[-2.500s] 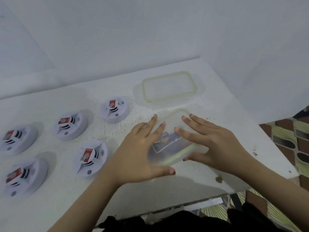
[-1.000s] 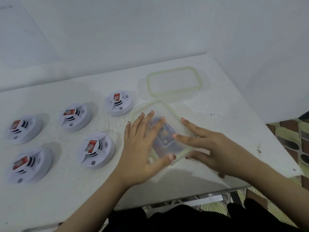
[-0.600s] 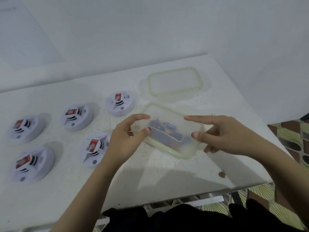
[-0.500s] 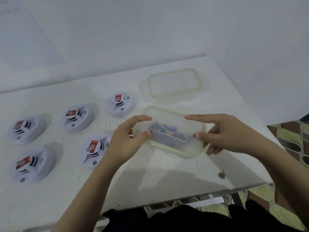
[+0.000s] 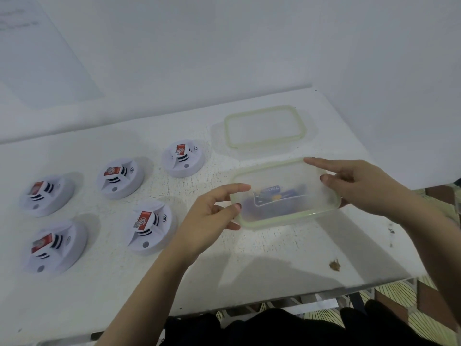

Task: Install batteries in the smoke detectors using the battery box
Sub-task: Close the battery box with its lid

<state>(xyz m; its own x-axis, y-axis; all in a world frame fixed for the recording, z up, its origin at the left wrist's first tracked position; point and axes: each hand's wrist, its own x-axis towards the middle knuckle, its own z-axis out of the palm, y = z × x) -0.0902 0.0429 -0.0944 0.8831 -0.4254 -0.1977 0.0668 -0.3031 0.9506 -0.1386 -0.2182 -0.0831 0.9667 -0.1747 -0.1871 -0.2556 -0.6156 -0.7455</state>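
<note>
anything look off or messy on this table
A small brown scrap lies on the table near its front right edge, stray debris by the look. Dark specks sit further right. Nothing is spilled from the battery box.

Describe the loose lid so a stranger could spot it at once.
On the white table, look to the far right corner, behind the box held by the left hand and right hand. The lid lies flat there. Unlike the box, it is shallow, empty and untouched.

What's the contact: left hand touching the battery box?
Touching. Head view: left hand pinches the battery box at its left end, thumb on the near rim, index finger over the far rim.
</note>
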